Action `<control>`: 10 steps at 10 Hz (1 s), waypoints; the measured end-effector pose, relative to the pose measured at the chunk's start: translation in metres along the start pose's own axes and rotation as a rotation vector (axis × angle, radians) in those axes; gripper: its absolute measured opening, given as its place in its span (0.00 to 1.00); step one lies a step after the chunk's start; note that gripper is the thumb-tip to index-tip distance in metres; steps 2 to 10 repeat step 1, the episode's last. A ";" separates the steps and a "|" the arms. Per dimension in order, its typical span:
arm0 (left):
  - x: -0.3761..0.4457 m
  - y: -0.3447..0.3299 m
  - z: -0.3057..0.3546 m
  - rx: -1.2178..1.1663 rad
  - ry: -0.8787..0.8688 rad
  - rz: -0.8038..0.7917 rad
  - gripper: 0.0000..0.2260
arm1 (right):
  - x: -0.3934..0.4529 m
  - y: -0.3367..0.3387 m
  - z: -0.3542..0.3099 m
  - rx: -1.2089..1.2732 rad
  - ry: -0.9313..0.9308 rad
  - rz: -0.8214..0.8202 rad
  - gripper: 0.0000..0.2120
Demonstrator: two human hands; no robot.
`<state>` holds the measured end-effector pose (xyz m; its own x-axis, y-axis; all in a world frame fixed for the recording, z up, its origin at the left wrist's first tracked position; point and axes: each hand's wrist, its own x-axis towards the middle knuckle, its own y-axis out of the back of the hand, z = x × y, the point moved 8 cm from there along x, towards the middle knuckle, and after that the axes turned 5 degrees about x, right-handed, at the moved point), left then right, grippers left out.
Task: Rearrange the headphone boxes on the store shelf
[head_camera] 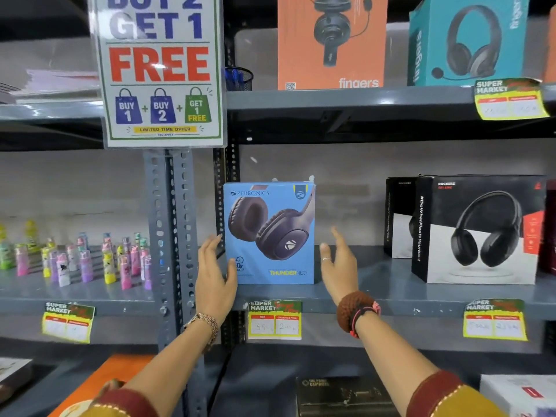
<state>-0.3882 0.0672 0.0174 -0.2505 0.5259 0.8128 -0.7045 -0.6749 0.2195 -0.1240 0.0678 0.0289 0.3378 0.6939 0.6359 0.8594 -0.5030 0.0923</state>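
Observation:
A blue headphone box (269,233) stands upright at the left end of the middle grey shelf (361,291). My left hand (215,275) is open at the box's lower left edge, thumb touching or nearly touching its front. My right hand (338,266) is open just right of the box, a small gap between them. Further right on the same shelf stands a black and white headphone box (478,230) with another black box (398,218) behind it. On the upper shelf stand an orange headphone box (331,40) and a teal one (466,40).
A perforated steel upright (171,236) rises left of the blue box, with a "buy 2 get 1 free" sign (162,70) hung on it. Several small coloured bottles (78,263) fill the left shelf. Price tags (275,320) hang on the shelf edges. Dark boxes (343,395) lie below.

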 end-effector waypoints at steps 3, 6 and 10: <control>0.012 0.008 0.024 0.104 -0.179 0.048 0.23 | 0.005 0.022 -0.033 -0.075 0.250 0.101 0.22; 0.012 0.008 0.024 0.104 -0.179 0.048 0.23 | 0.005 0.022 -0.033 -0.075 0.250 0.101 0.22; 0.012 0.008 0.024 0.104 -0.179 0.048 0.23 | 0.005 0.022 -0.033 -0.075 0.250 0.101 0.22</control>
